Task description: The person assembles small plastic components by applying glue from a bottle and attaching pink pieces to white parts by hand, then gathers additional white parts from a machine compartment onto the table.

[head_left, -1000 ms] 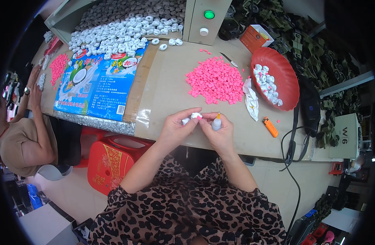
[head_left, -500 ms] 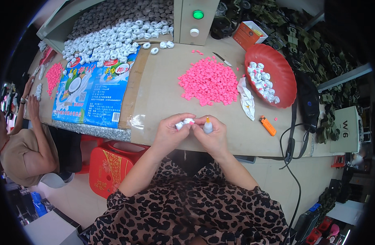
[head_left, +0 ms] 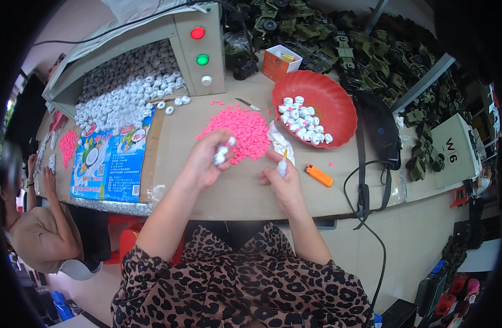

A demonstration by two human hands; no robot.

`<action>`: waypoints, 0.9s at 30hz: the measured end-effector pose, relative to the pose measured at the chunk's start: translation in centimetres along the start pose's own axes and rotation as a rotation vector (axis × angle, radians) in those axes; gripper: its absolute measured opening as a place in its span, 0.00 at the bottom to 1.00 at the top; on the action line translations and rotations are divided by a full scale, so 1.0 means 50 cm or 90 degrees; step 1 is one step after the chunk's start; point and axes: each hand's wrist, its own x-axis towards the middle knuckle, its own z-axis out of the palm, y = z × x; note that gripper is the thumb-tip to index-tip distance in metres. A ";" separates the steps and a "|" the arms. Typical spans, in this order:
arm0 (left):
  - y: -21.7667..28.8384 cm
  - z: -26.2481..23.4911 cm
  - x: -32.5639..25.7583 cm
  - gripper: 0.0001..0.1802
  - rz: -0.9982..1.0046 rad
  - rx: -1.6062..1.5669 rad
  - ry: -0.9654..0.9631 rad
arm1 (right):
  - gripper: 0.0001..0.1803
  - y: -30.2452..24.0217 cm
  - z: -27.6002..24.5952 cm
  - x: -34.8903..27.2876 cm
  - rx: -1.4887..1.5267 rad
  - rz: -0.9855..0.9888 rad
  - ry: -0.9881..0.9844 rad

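My left hand (head_left: 204,158) is raised over the near edge of a heap of small pink pieces (head_left: 237,128). Its fingers are curled round a few small white round pieces (head_left: 221,155), somewhat smeared by motion. To the right, my right hand (head_left: 283,183) grips a small white glue bottle (head_left: 282,167) with a yellow pointed tip turned upward. A crumpled white tissue (head_left: 279,143) lies just beyond that hand. Further right, a scalloped red bowl (head_left: 341,104) holds several white round pieces (head_left: 303,121), some with pink bits on them.
An orange lighter (head_left: 318,175) and a small knife (head_left: 248,104) lie on the table. At the far left, white pieces (head_left: 119,109) spill from a metal machine (head_left: 199,82) onto blue printed packaging (head_left: 111,167). A black strap and cable (head_left: 362,191) hang at right. A co-worker (head_left: 45,235) sits left.
My hands have parted: the left has moved up and left with the white pieces, while the right keeps the glue bottle. The view has shifted, showing more of the machine.
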 end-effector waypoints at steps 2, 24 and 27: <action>0.008 0.076 0.046 0.06 -0.029 0.026 -0.012 | 0.25 -0.004 -0.020 -0.007 -0.026 -0.017 0.000; -0.031 0.215 0.294 0.12 -0.149 0.087 -0.120 | 0.14 0.029 -0.041 -0.015 0.068 -0.141 0.070; -0.031 0.215 0.296 0.15 -0.140 0.111 -0.124 | 0.13 0.021 -0.040 -0.018 0.075 -0.136 0.085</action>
